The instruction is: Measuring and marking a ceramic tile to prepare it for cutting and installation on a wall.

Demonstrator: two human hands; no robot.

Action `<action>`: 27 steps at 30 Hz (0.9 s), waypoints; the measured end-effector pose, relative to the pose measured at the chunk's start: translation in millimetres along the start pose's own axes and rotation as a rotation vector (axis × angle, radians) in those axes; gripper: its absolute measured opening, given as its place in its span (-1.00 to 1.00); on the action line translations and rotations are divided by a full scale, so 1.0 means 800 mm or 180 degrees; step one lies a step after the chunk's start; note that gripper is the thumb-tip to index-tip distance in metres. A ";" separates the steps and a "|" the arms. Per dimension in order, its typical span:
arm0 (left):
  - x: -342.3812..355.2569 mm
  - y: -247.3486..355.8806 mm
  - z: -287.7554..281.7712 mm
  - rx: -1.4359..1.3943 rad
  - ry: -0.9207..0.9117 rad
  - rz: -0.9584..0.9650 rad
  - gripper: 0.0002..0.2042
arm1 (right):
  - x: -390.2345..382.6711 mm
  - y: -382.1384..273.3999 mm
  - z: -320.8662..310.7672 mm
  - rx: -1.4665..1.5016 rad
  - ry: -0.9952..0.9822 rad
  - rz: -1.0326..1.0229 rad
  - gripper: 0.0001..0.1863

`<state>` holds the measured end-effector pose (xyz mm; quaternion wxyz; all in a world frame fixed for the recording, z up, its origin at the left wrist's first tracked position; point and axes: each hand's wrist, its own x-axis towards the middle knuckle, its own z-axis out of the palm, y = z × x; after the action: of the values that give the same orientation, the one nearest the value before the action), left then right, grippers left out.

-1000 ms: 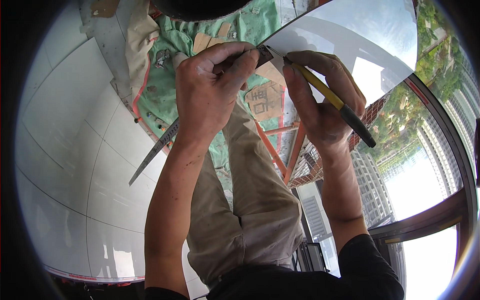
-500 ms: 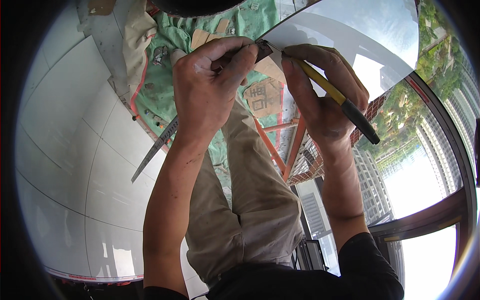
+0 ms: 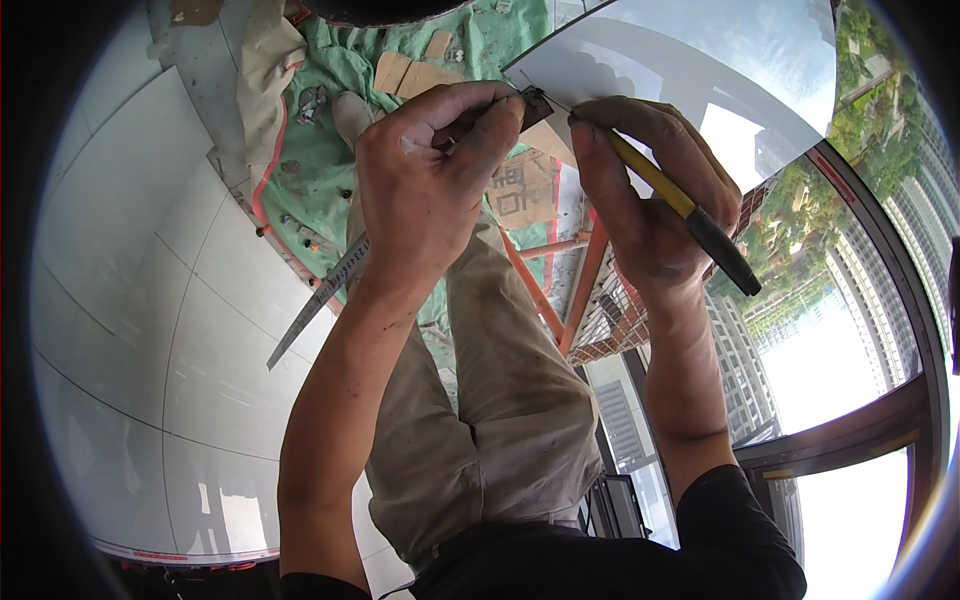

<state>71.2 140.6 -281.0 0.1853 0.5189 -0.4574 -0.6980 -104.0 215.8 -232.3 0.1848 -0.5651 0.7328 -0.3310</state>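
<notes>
My left hand pinches a small dark flat piece at the near edge of a glossy white panel. A long steel ruler with dark markings slants out from under my left wrist; whether it joins that piece is hidden. My right hand grips a yellow-and-black pen-like tool. Its thin tip reaches the panel beside the dark piece, close to my left fingertips.
Below are my legs, a green sheet with cardboard scraps and an orange frame with mesh. A glossy tiled surface lies left, a window frame right, a dark rounded object at the top.
Both hands have shifted slightly, my left hand a little rightward since half a second ago, with the tools still held. The view of the surroundings has moved a little left.
</notes>
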 end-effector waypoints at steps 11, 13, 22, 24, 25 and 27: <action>-0.027 -0.016 0.026 -0.0140 0.0008 -0.0100 -0.86 | -0.027 0.001 -0.016 0.0014 -0.0126 0.0322 -0.84; -0.034 -0.015 0.030 -0.0093 -0.0023 -0.0122 -0.87 | -0.033 0.003 -0.021 0.0028 -0.0130 0.0351 -0.84; -0.054 -0.031 0.053 -0.0134 -0.0118 -0.0170 -0.88 | -0.057 0.007 -0.039 -0.0034 -0.0240 0.0535 -0.85; -0.058 -0.037 0.057 -0.0121 -0.0123 -0.0112 -0.88 | -0.060 0.008 -0.044 -0.0095 -0.0248 0.0552 -0.84; -0.059 -0.040 0.058 -0.0126 -0.0171 -0.0145 -0.88 | -0.062 0.007 -0.045 -0.0098 -0.0246 0.0552 -0.84; -0.061 -0.041 0.058 -0.0116 -0.0220 -0.0163 -0.88 | -0.064 0.005 -0.046 -0.0062 -0.0331 0.0714 -0.84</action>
<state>56.1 213.6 -279.5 0.1609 0.5025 -0.4373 -0.7283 -115.8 275.5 -214.1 0.2530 -0.4978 0.7840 -0.2714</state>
